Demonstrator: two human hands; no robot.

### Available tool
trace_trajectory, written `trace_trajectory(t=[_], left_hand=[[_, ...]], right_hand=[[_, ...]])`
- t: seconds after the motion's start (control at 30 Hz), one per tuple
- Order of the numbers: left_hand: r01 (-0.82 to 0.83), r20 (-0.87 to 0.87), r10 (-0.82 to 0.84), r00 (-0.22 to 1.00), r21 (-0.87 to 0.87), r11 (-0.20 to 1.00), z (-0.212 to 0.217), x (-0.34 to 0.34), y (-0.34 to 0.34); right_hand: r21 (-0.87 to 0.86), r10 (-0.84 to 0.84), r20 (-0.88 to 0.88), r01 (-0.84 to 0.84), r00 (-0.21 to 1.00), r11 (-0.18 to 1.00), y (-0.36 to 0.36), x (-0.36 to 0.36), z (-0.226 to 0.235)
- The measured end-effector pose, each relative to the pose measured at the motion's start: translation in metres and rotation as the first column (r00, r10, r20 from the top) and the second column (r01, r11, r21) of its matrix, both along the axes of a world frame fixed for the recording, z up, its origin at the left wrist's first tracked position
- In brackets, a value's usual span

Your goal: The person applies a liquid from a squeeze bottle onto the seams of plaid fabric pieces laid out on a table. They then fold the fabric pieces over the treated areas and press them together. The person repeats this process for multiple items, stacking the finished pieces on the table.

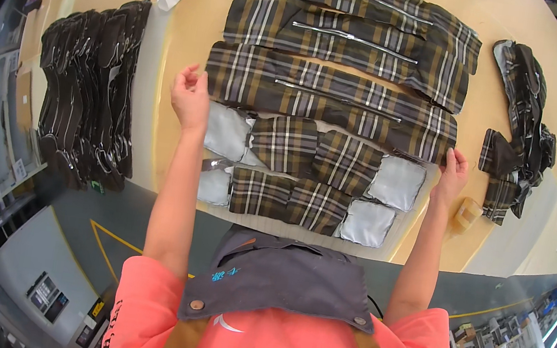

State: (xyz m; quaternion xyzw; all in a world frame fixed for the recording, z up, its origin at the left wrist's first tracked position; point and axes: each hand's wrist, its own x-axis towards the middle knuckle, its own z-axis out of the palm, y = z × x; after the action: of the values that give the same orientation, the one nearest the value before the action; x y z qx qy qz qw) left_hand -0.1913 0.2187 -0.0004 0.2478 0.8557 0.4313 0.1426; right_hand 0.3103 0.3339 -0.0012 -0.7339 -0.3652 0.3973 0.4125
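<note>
While I watch through the head view, my left hand (190, 99) hovers at the left end of the nearest plaid strip (330, 100), fingers loosely curled and gripping nothing. My right hand (453, 170) rests with its fingertips pressed on that strip's right end; whether it pinches the cloth I cannot tell. I judge the two hands sit at opposite ends to keep the strip flat and straight. Two more zippered plaid strips (355, 15) lie just beyond it, soft woven brown-and-grey checks with pale zip lines. Nearer me than the strip lie plaid pocket pieces (307, 171) with smooth grey lining corners. Left of it sits a dark fabric stack (89, 86) on the tan table (191, 36).
</note>
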Motion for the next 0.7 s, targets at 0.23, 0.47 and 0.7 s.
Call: trace_trajectory(t=[0.23, 0.47, 0.7], left_hand=[[0.639, 0.004, -0.640, 0.769, -0.055, 0.767, 0.050, 0.127, -0.030], [0.781, -0.182, -0.797, 0.576, -0.169, 0.602, 0.009, 0.175, -0.051], [0.679, -0.036, -0.679, 0.734, 0.000, 0.734, 0.032, 0.158, -0.047]], right_hand=[[0.065, 0.616, 0.380, -0.684, 0.690, 0.727, -0.058, -0.103, 0.044], [-0.075, 0.697, 0.673, -0.915, 0.247, 0.397, -0.119, -0.160, 0.012], [0.139, 0.674, 0.262, -0.718, 0.691, 0.682, -0.117, -0.142, 0.027]])
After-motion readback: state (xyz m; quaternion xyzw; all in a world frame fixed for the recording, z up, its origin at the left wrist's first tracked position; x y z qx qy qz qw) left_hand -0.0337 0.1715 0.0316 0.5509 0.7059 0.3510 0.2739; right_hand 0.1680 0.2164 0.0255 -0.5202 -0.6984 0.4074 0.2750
